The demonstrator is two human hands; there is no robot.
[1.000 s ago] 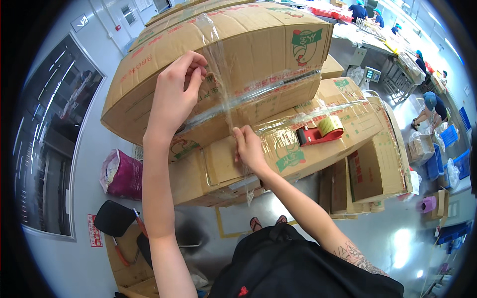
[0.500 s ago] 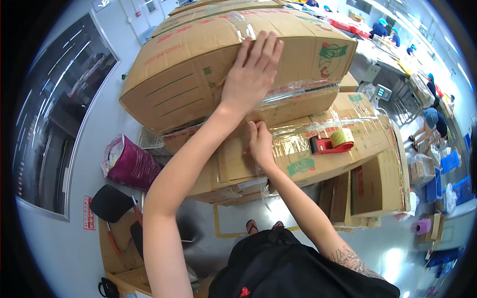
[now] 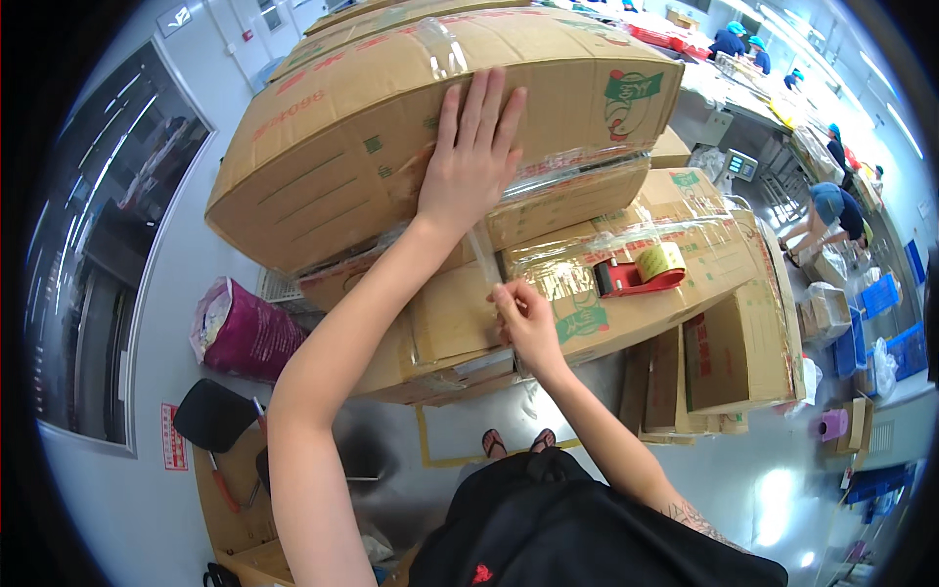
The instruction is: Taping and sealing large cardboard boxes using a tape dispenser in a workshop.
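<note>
My left hand (image 3: 465, 171) lies flat, fingers spread, against the front side of a large cardboard box (image 3: 293, 186) at the top of the stack. Below it my right hand (image 3: 526, 318) pinches the lower end of a strip of clear tape (image 3: 483, 252), which runs up toward the big box; its upper end is hidden behind my left hand. Under that hand is a lower cardboard box (image 3: 709, 240) with shiny tape across its top. A red tape dispenser (image 3: 626, 278) with a yellowish roll rests there, right of my right hand.
Open cartons (image 3: 729, 362) stand at the right below the stack. A purple sack (image 3: 249, 333) sits at the left by the wall, above a black chair (image 3: 213, 411). Several people in blue caps work at far-right tables. Blue crates (image 3: 885, 293) stand on the right.
My right hand has come down and toward me, drawing the tape strip out into view. My left hand stays pressed on the upper box. The whole view has shifted slightly.
</note>
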